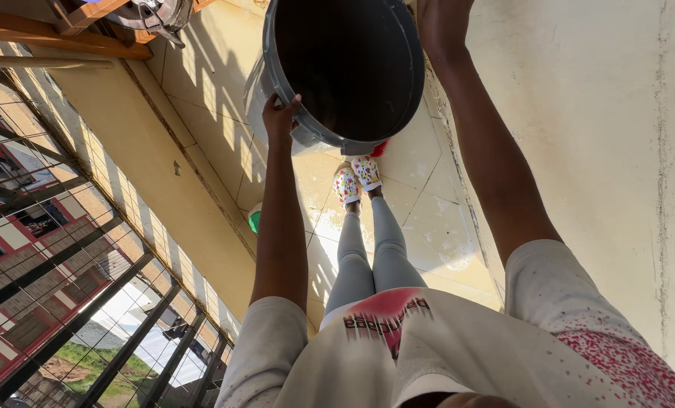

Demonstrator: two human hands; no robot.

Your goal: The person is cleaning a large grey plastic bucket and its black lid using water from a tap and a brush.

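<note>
You are holding a large round basin (pixel 349 72), dark inside with a smooth grey metal-looking wall, out in front of you above the tiled floor (pixel 209 98). Your left hand (pixel 279 117) grips its near rim, fingers curled over the edge. Your right hand (pixel 439 23) is up at the far right rim; its grip is cut off by the frame edge, so you cannot tell how it closes. Below the basin are your white clogs (pixel 356 180) dotted with bright colours, with something red (pixel 380 149) just behind them. A small round green object (pixel 254 221) sits at the foot of the low yellow wall (pixel 141 166). The floor tiles are pale, glossy and wet-looking.
</note>
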